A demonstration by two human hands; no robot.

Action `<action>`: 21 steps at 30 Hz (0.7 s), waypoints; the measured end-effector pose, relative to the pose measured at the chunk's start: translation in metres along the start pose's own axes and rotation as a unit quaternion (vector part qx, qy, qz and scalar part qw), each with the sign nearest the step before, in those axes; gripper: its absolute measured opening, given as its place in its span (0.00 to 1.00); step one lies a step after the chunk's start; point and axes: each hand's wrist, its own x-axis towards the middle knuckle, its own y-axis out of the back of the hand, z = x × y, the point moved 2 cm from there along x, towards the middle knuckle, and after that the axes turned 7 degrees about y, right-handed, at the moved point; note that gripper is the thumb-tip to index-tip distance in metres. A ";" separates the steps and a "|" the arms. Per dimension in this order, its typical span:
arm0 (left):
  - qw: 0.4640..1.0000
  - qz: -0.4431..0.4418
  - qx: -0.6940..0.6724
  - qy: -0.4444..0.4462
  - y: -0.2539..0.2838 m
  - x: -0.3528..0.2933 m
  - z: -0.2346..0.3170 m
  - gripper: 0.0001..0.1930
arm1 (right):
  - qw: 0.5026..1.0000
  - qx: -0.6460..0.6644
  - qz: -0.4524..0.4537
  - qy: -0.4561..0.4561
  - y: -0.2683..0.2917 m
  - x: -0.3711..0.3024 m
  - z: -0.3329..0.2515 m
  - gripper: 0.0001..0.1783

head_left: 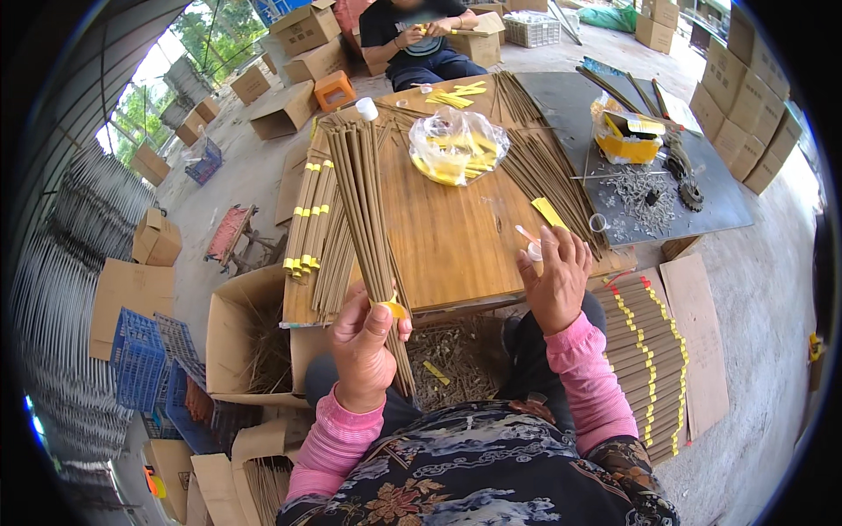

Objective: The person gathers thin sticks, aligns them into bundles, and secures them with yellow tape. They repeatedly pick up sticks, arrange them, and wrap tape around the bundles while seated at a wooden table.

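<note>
Bundle of brown sticks (358, 202): located in the left hand (361, 355), gripped toward its near end, at the table's near edge, left of centre. Thumb and fingers pinch the sticks together with a yellow paper strip (396, 307). Right hand (561, 285) well apart from the bundle, at the near edge toward the right corner; fingers spread and slightly curled over a small white pot (535, 252). Contact with the pot: cannot tell.

Long axis: runs away from the person, leaning a little left. Far end points to the table's far left corner; near end passes below the near edge, toward the lap. Whether the far part rests on the table: cannot tell.

Appearance: thin, straight, dull brown sticks, tight at the grip, wider at the far end. Yellow strip partly wrapped, one end sticking out to the right.

Surroundings: yellow-banded bundles (309, 215) along the left edge of the wooden table (447, 263). Clear plastic bag (458, 147) with yellow strips, toward the far edge. Loose sticks (551, 180) along the right side; beyond them, a dark board (627, 226) with an open yellow box (629, 147). Past the far edge, a seated co-worker (419, 44).
</note>
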 end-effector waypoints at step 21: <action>0.979 -0.123 -0.149 0.066 -0.004 -0.034 0.027 0.15 | 0.662 0.712 -0.196 0.129 0.050 0.027 -0.133 0.22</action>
